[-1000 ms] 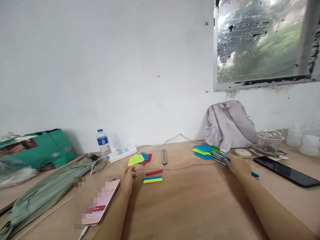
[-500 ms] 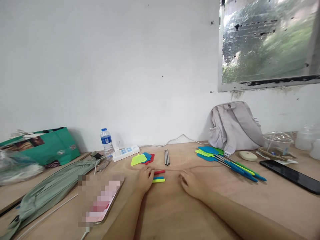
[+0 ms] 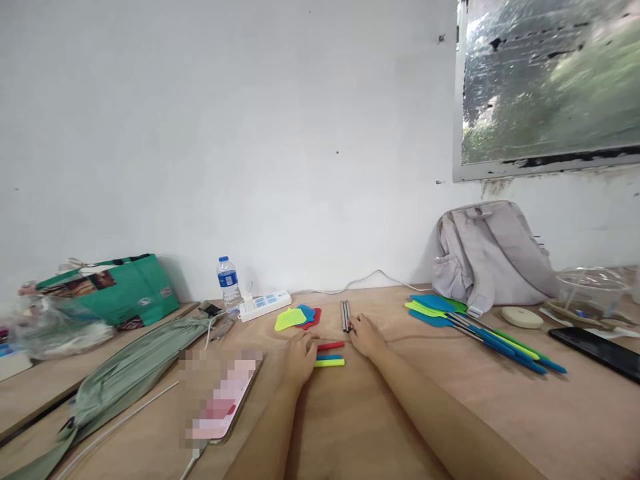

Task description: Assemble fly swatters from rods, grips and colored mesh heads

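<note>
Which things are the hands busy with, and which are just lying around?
In use: left hand by the coloured sticks; right hand at the metal rods.
Lying about: water bottle, backpack, black phone, green bag.

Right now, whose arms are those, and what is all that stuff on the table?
A person wears a camera on their head, so you see their own two bare arms reaching forward. The left hand rests at the ends of three short colored sticks, red, blue and yellow. The right hand touches the near end of two thin metal rods. Neither hand has lifted anything. On the wooden table also lie flat colored plastic pieces, long-handled swatters, a water bottle, a phone and a backpack.
</note>
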The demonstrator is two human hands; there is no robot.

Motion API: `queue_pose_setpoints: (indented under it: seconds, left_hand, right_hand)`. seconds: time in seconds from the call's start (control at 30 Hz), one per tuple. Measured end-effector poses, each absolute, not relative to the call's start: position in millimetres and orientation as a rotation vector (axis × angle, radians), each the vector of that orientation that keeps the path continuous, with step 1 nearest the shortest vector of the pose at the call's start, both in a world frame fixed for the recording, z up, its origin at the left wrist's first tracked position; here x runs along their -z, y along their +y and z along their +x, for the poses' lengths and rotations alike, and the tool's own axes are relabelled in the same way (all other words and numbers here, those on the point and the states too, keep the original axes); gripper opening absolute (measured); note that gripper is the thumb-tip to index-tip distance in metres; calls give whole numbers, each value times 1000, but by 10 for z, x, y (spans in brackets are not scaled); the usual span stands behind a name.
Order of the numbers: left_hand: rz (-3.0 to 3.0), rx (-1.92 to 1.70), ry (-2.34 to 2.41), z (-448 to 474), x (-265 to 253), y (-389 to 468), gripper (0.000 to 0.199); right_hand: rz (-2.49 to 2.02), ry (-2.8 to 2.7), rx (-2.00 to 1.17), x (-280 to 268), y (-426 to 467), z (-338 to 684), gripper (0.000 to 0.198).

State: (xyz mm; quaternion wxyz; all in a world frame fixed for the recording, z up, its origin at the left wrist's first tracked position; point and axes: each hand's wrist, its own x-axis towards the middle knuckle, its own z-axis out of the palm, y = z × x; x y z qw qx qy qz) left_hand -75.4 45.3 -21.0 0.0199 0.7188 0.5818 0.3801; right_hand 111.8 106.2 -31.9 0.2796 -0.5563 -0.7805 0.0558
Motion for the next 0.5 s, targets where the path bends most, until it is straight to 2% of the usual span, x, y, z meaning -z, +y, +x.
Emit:
queue_pose_setpoints:
  seconds: [0.33,0.5]
  left_hand:
    - [2582,-1043,1488,-708,77,275,25]
    - [2697,-887,1389,-713,30,225,23]
  right_hand:
    - [-1527,-1961,-292,437,1136,1235,6]
    - [-1339,-1837,-500,491,1150,1406,10]
